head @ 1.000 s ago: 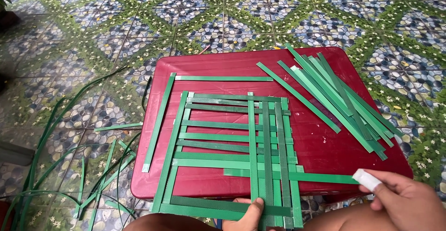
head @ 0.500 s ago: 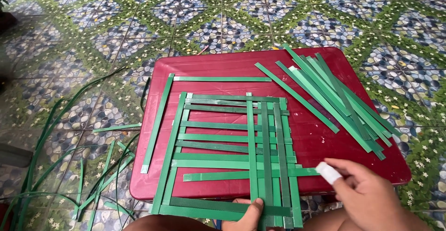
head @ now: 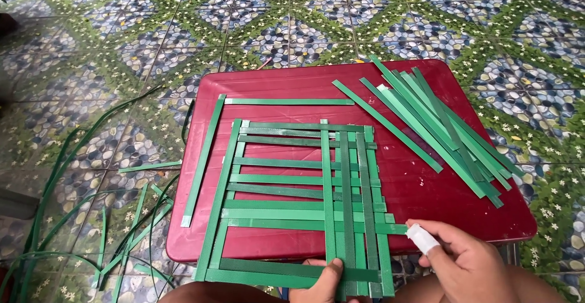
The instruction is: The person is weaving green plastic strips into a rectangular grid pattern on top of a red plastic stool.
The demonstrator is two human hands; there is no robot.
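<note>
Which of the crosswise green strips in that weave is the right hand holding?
The right hand pinches the end of the horizontal strip that pokes out past the weave's right edge, low in the mat; the other crosswise strips end inside the frame.

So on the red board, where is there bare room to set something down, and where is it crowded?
The red board is bare along its far edge above the single horizontal strip, and near its right corner, between the woven strips, the loose strip pile and the right hand. The weave, pinned by the left hand, fills the middle.
</note>
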